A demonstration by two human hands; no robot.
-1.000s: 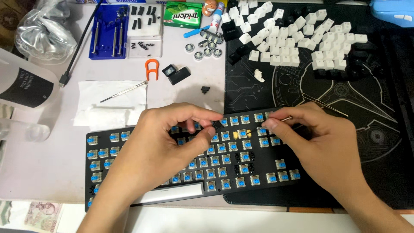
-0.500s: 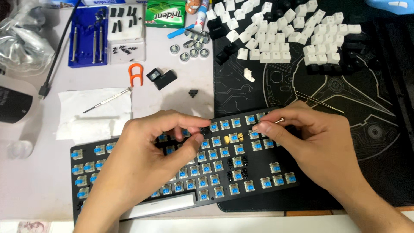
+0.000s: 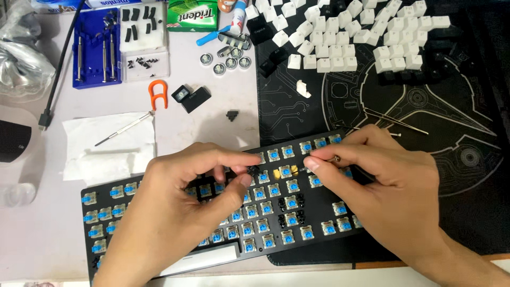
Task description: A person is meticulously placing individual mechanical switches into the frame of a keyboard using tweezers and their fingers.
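A black keyboard [image 3: 159, 250] with its keycaps off lies in front of me, showing rows of blue switches. My left hand [image 3: 186, 207] rests over its middle and pinches a small black switch part [image 3: 253, 170] between thumb and forefinger. My right hand [image 3: 388, 186] is over the keyboard's upper right part, its fingertips pinching a thin metal tool [image 3: 334, 158] close to a yellow switch [image 3: 280, 172]. The two hands' fingertips are a few centimetres apart.
White and black keycaps [image 3: 350, 37] are heaped on a dark desk mat [image 3: 451, 138]. A blue screwdriver case [image 3: 95, 48], an orange keycap puller [image 3: 158, 91], a small screwdriver on white tissue [image 3: 125, 127], round metal parts [image 3: 226, 58], a green pack [image 3: 192, 13] and thin wires [image 3: 396, 121] lie behind the keyboard.
The view has shifted, so everything sits lower and to the left. My left thumb and forefinger have closed onto the small black part; my right hand stays at the upper right switches.
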